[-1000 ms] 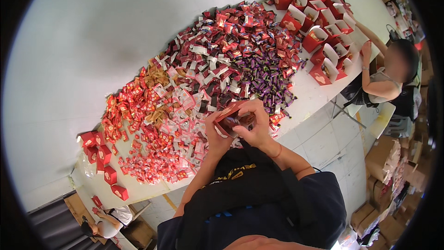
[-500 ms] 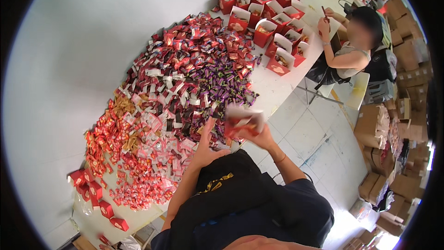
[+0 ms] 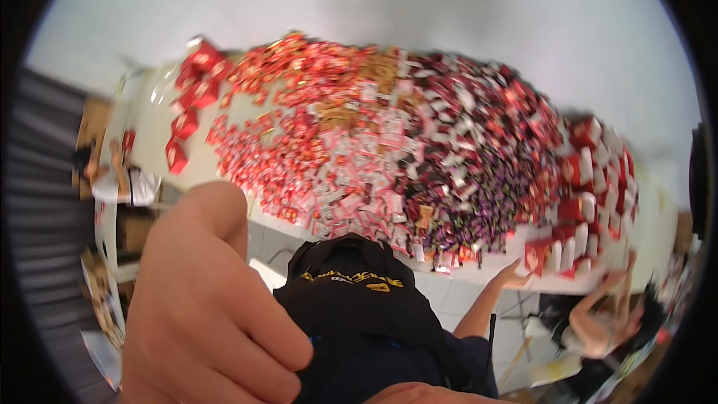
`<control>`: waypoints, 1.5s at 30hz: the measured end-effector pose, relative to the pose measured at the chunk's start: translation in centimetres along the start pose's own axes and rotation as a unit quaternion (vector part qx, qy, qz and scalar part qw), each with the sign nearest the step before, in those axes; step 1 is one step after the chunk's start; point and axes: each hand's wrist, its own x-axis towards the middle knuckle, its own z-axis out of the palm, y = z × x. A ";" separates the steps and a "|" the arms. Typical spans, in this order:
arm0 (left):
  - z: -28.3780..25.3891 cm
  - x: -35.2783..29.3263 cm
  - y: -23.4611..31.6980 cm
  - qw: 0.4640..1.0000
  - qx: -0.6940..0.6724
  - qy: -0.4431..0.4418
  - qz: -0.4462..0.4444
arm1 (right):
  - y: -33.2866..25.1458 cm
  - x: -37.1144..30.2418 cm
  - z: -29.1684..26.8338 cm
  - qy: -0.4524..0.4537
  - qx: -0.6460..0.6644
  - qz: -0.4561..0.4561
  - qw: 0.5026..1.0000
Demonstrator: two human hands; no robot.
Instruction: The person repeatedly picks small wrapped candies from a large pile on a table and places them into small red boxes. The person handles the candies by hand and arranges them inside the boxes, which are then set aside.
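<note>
My left hand [image 3: 202, 307] looms large at the lower left, raised above the table with its fingers curled in. Whatever they may hold is hidden. Over at the table's right front edge, my right hand [image 3: 514, 275] has its blurred fingers stretched out beside an open red box [image 3: 535, 257]. That box stands at the near end of a group of red boxes [image 3: 582, 168] with white insides. Between my hands spreads a broad heap of wrapped sweets: red ones [image 3: 288, 138], pink-and-white packets [image 3: 359, 164] and purple ones [image 3: 486, 198].
Several red boxes [image 3: 184, 123] line the left end of the white table [image 3: 155, 151]. A person [image 3: 609, 322] sits at the right end, hands near the boxes, and another person [image 3: 123, 179] is at the far left. My black apron [image 3: 351, 284] adjoins the table's front edge.
The view has swung round toward the left. My right hand has gone from holding an open box before me to the box group; my left hand has risen close and curled.
</note>
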 end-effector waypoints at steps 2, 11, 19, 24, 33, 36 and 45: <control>-2.4 -0.3 4.1 0.991 0.002 -0.030 -0.130 | -5.4 -5.2 -0.4 -0.041 -0.015 -0.025 0.999; -10.6 -18.8 18.3 0.975 0.074 -0.109 -0.181 | -30.8 -28.2 -0.1 -0.381 0.239 -0.051 0.892; -17.8 -72.3 12.2 0.469 -0.033 0.735 -0.488 | -37.6 -46.8 5.7 -0.580 0.233 -0.180 0.760; -21.2 -94.0 5.4 -0.040 0.106 0.892 -0.437 | -51.4 -57.8 6.6 -0.678 0.179 -0.401 0.590; -31.9 -100.3 1.0 -0.321 0.282 0.711 -0.558 | -61.9 -73.8 13.5 -0.557 -0.010 -0.681 0.475; -31.5 -102.2 1.9 -0.338 0.319 0.657 -0.594 | -61.0 -73.9 13.5 -0.612 0.046 -0.615 0.495; -27.2 -101.7 6.2 -0.084 0.448 0.532 -0.713 | -64.4 -69.3 18.6 -0.682 0.127 -0.286 0.661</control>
